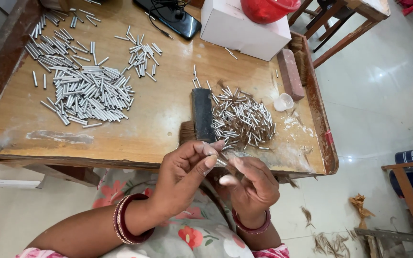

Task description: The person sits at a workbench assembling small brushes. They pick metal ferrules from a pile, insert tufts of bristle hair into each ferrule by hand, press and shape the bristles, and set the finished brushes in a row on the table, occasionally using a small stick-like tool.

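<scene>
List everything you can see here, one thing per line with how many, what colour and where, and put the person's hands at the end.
wooden table: one, brown, fills the upper left
large tube heap: many, silver, table left
small tube cluster: a few dozen, silver, top centre
short tube heap: many, silver, right of centre
dark block: one, black, beside the short tube heap
white box: one, top centre
red bowl: one, on the white box
phone: one, black, top edge
brick: one, reddish, right edge of table
small cup: one, translucent white, beside the brick
left hand: pinching a small tube, red bangles on the wrist
right hand: touching the same tube
</scene>
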